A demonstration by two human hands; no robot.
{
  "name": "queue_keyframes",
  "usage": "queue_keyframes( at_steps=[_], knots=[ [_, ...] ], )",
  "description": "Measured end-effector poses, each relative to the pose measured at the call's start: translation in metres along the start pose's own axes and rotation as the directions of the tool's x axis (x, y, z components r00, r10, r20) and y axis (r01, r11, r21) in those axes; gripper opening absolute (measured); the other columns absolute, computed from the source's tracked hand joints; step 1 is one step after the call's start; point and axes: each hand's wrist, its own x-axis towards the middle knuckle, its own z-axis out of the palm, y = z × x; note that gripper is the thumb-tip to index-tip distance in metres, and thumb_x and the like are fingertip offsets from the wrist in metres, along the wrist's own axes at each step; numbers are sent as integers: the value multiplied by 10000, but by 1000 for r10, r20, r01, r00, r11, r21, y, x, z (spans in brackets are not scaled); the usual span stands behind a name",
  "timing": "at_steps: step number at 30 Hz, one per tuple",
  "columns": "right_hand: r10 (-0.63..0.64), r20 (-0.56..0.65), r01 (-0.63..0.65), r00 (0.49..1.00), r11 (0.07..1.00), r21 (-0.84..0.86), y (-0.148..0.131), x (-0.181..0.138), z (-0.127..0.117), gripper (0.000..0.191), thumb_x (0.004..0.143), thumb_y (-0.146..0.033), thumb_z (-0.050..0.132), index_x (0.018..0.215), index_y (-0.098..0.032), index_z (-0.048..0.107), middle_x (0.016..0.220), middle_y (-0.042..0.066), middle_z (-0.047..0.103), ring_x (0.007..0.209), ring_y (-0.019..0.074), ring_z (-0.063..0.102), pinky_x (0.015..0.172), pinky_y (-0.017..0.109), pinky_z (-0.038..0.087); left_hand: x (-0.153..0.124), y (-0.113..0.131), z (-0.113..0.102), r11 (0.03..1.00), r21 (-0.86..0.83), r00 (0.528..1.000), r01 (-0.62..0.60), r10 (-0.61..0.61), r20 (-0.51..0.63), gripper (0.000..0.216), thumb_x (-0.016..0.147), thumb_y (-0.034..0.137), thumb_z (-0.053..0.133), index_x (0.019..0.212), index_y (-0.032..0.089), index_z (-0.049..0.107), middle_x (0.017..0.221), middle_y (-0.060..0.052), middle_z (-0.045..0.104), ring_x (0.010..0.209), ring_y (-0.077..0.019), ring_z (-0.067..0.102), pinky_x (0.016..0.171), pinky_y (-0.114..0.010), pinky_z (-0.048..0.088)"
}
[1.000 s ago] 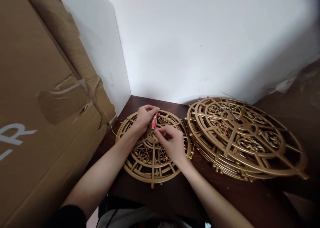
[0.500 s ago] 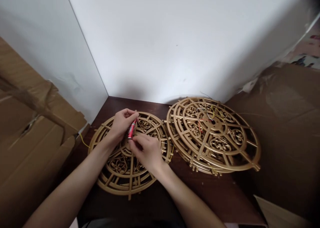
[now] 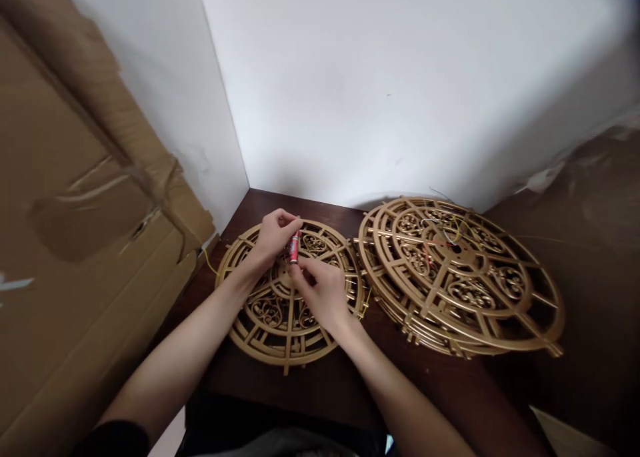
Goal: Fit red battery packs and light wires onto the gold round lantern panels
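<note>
Between my two hands is a small red tube (image 3: 294, 250) with a dark lower end and pale markings; its exact kind is too small to tell. My left hand (image 3: 276, 235) is closed, with thumb and fingertips pinched at the tube's upper end. My right hand (image 3: 324, 290) pinches the lower end, its other fingers curled in. Both are over the middle of a round gold lattice panel (image 3: 287, 343) with spokes and scrollwork, which lies flat. The hands and forearms cover part of its centre and left side.
To the right, a stack of similar gold panels (image 3: 430, 297) sits tilted, with thin yellow, red and white wires (image 3: 453, 230) on top. Cardboard (image 3: 90, 257) rises at the left, and a white wall (image 3: 360, 97) stands behind the dark brown table (image 3: 425, 390).
My view has turned left, so everything sits farther right in the picture. The red tube looks slightly more upright. Both hands keep their pinch on it over the panel.
</note>
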Motion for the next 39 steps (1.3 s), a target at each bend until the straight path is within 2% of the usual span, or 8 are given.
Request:
queue_keyframes(
  at_steps=[4, 8, 13, 22, 29, 35, 39],
  knots=[
    [-5, 15, 5, 1000, 1000, -1, 2, -2, 0, 283, 912, -317, 491, 727, -173, 649, 563, -23, 545, 501, 93, 445, 527, 224, 286, 0, -3, -1, 998, 18, 999, -52, 52, 13, 139, 660, 230, 678, 687, 165, 558, 594, 9, 603, 548, -116, 544, 529, -234, 418],
    [-22, 35, 20, 999, 998, 62, 3, -3, 0, 296, 920, -339, 469, 767, -171, 659, 561, -28, 511, 510, 98, 429, 525, 223, 285, -2, -5, -4, 997, -7, 996, -80, 79, -51, 131, 684, 239, 661, 681, 167, 551, 580, 8, 587, 539, -120, 532, 523, -241, 415],
    [-67, 34, 63, 997, 994, 88, 3, -5, -1, 287, 915, -343, 456, 830, -166, 665, 552, -39, 476, 497, 99, 396, 521, 225, 277, -9, -5, -7, 993, -81, 994, -87, 80, -79, 144, 688, 257, 665, 687, 166, 553, 571, 11, 584, 512, -109, 500, 521, -239, 406],
    [-112, 29, 110, 993, 991, 77, -2, -4, -2, 308, 910, -345, 460, 753, -163, 653, 514, -56, 404, 478, 87, 351, 515, 224, 262, -14, -4, -17, 990, -58, 986, -128, 121, -115, 158, 685, 274, 665, 697, 162, 553, 592, 15, 589, 548, -114, 518, 546, -235, 413],
    [-130, 41, 128, 991, 991, 46, -2, -5, -2, 314, 896, -330, 474, 719, -159, 668, 516, -47, 415, 486, 89, 356, 514, 229, 258, -17, -5, -18, 981, -48, 972, -189, 180, -148, 151, 687, 256, 660, 693, 161, 543, 577, 18, 577, 515, -103, 503, 515, -228, 396],
    [-119, 52, 115, 992, 991, 66, 1, -5, -3, 348, 900, -377, 484, 764, -159, 719, 490, -50, 388, 470, 94, 331, 506, 240, 257, -13, -10, -25, 985, -78, 976, -156, 142, -166, 160, 699, 263, 655, 717, 165, 529, 562, 28, 575, 465, -86, 472, 470, -209, 365],
    [-131, 75, 128, 988, 991, 44, 1, -5, -2, 341, 897, -380, 496, 764, -166, 727, 498, -41, 435, 474, 93, 362, 504, 235, 261, -13, -11, -26, 984, -77, 975, -162, 147, -169, 153, 695, 251, 655, 721, 168, 530, 567, 30, 577, 473, -89, 477, 478, -210, 370]
  ],
)
